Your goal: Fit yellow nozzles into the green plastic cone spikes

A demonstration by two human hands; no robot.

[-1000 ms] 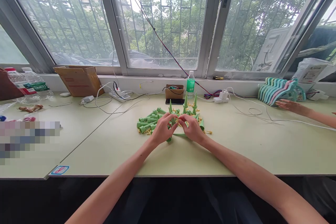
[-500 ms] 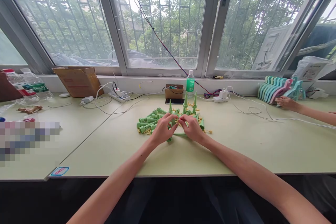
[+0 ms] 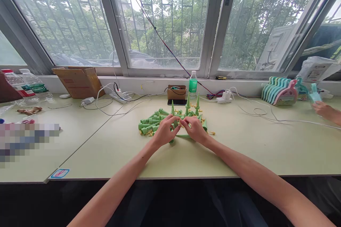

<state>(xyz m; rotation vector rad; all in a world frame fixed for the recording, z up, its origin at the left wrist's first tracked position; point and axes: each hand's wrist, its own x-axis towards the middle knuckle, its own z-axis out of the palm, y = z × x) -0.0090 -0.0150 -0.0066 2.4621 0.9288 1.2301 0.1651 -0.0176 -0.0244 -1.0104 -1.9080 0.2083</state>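
Note:
My left hand [image 3: 165, 132] is closed around a green plastic watering spike [image 3: 175, 124], mostly hidden by the fingers. Right beside it, my right hand [image 3: 196, 130] pinches thumb and forefinger together at the spike's near end; whatever small piece is between the fingertips is hidden. Both hands are over a pile of green watering spikes [image 3: 147, 126] lying on the table, with small yellow valves [image 3: 212, 133] scattered among them. Behind my right hand, a few spikes [image 3: 188, 105] stand upright, points up, with yellow valves fitted in their sides.
A small cardboard box [image 3: 177, 93], a dark phone [image 3: 177, 102] and a green-labelled bottle [image 3: 193, 83] stand behind the pile. White cables [image 3: 258, 110] cross the pale table [image 3: 266, 149]. On the right, a co-worker's hand [image 3: 326, 110] holds a light-blue hanger beside a row of hangers [image 3: 278, 91].
The co-worker's hand has moved right, away from the hanger row, carrying a light-blue hanger. My own hands hold almost the same pose over the pile.

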